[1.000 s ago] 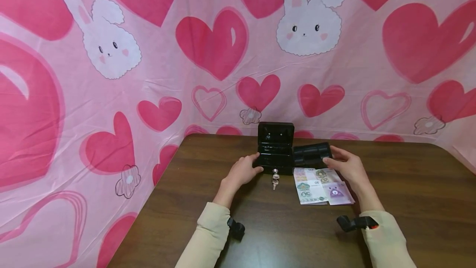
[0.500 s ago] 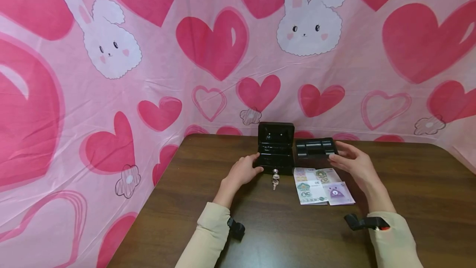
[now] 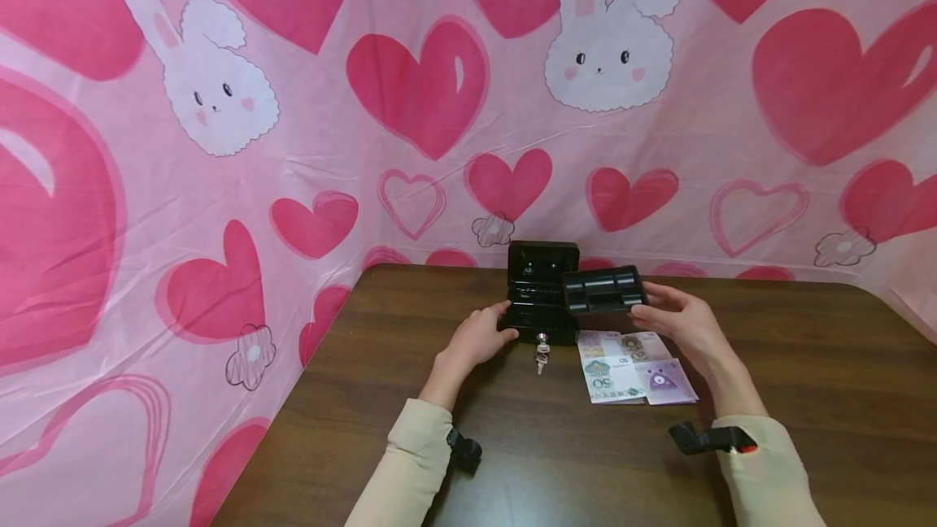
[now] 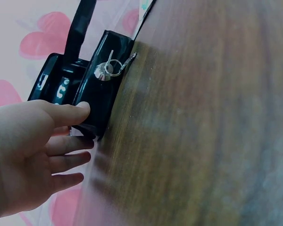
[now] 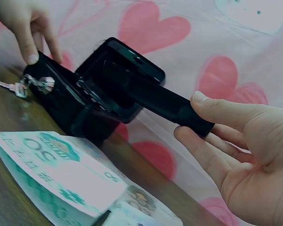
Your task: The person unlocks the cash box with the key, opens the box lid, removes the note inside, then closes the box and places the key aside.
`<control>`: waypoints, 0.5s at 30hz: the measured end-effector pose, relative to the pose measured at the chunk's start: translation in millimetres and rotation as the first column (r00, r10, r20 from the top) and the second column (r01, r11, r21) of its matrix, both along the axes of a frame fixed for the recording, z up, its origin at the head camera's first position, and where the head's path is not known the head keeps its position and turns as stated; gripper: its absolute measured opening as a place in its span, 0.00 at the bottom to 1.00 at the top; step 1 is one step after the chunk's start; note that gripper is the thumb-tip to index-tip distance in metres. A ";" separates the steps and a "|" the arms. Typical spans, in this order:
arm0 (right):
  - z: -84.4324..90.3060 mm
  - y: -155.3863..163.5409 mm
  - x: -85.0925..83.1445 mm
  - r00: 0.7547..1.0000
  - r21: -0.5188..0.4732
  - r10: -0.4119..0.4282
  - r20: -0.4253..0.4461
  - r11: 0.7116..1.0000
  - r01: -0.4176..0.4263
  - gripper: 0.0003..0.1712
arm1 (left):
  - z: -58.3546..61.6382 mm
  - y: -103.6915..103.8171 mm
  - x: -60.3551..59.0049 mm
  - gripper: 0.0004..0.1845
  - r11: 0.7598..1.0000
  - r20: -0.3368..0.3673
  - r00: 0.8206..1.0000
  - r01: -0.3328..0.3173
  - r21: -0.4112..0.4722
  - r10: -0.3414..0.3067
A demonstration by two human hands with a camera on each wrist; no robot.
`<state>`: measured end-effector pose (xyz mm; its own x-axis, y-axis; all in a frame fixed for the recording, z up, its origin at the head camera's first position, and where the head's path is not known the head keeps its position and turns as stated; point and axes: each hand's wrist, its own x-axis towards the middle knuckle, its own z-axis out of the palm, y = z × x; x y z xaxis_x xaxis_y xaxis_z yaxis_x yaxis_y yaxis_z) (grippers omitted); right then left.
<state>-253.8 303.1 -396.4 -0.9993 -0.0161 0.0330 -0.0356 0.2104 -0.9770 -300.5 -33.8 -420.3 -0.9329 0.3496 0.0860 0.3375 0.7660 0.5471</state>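
An open black cash box [image 3: 525, 335] stands at the far side of the table, lid raised, with keys [image 3: 542, 363] hanging from its front lock. My left hand [image 3: 477, 337] holds its left front corner; in the left wrist view the thumb lies on the front of the box [image 4: 100, 99] and the other fingers reach along its side. My right hand [image 3: 686, 327] grips the right end of a black compartment tray [image 3: 603, 291], thumb on top and fingers beneath. Raised and tilted, the tray overlaps the box's right side in the head view.
Several banknotes [image 3: 616, 381] lie in front of the tray, right of the keys, some with edges lifted in the right wrist view. The brown wooden table [image 3: 556, 462] ends just behind the box, where a pink heart-patterned cloth [image 3: 410, 132] hangs.
My right hand first lifted the tray up and to the right, tipping it level, then brought it left to the box. The left hand and the box have stayed put.
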 end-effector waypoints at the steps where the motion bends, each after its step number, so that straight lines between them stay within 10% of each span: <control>1: 0.2 -2.3 -0.5 1.000 0.012 0.000 0.000 1.000 0.000 0.46 | 0.0 0.1 -0.3 0.31 1.000 0.002 1.000 0.001 0.003 -0.001; 15: -4.9 -41.6 -7.8 1.000 -0.085 0.011 0.000 0.996 -0.011 0.43 | -1.3 -0.2 -1.6 0.33 1.000 -0.003 1.000 0.002 0.005 -0.002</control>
<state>-261.6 261.5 -401.3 -0.9991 -0.0245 0.0346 -0.0375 0.1259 -0.9913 -302.2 -34.0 -421.5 -0.9318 0.3514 0.0909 0.3411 0.7622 0.5502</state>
